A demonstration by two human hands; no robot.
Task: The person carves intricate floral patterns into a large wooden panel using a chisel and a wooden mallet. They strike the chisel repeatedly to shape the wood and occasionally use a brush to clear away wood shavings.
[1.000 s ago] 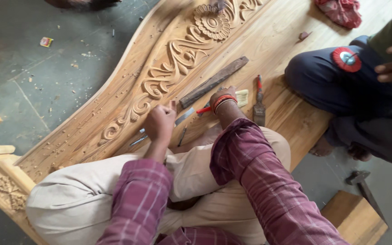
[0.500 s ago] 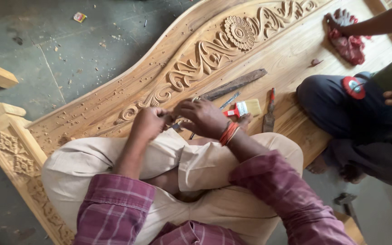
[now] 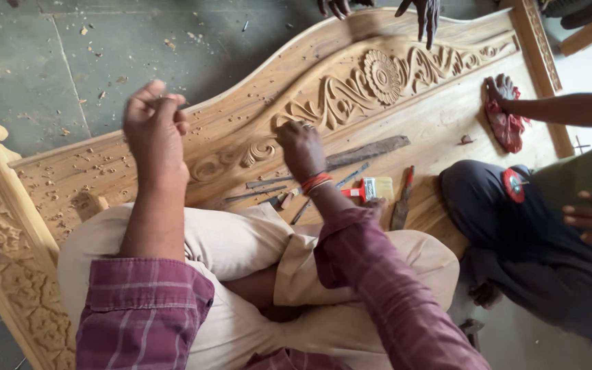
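Soft even daylight, raised left hand [image 3: 153,127] motion-blurred.

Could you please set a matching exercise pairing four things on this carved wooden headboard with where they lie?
1. red cloth
2. round carved flower
3. long flat dark metal file
4. right hand

A. middle of the carved band
B. on the scrollwork, red threads at the wrist
C. under another person's hand
D. flat panel beside the right hand

Pairs: 1-C, 2-A, 3-D, 4-B

Pale carved wooden headboard panel [image 3: 405,130] lying flat on floor, floral scrollwork relief along arched top, wood chips scattered
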